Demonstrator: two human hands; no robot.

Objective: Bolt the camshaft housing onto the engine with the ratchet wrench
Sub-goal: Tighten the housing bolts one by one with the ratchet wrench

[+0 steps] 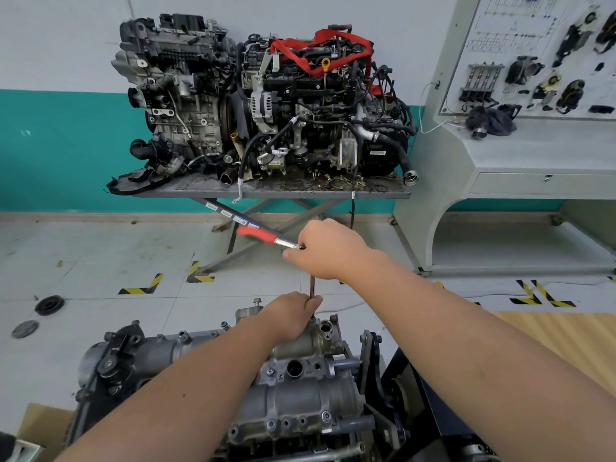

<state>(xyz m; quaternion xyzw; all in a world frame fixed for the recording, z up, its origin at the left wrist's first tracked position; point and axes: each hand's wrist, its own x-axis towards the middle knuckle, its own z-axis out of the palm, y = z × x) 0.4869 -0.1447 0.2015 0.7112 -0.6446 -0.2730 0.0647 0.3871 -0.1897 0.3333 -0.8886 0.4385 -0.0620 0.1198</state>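
Right hand (328, 250) grips the head end of the ratchet wrench (266, 236), fingers curled over the top of it so the head itself is hidden; the red handle sticks out to the left of the fist, blurred, roughly level and pointing away toward the floor. From under that fist a thin, rusty extension bar (312, 286) drops straight down. Left hand (293, 315) sits directly below the right one, fingertips pinched round the lower end of the bar where it meets the camshaft housing (300, 355). The bolt or socket at the foot of the bar is covered by those fingers, so I cannot tell what it sits on.

The housing is the pale cast-metal piece on top of the engine (186, 361), which fills the lower middle of the view, just in front of the person and beneath both forearms. Both hands work at the far edge of the housing, near a round open port. A single bolt (257, 301) stands upright on the housing just left of the left hand, apart from it.

Farther back, two other engines (260, 105) rest on a grey scissor-lift table (276, 191) against a white and teal wall. A grey training panel (533, 61) with mounted parts stands at right. Black-and-yellow tape marks (141, 286) lie on the tiled floor.
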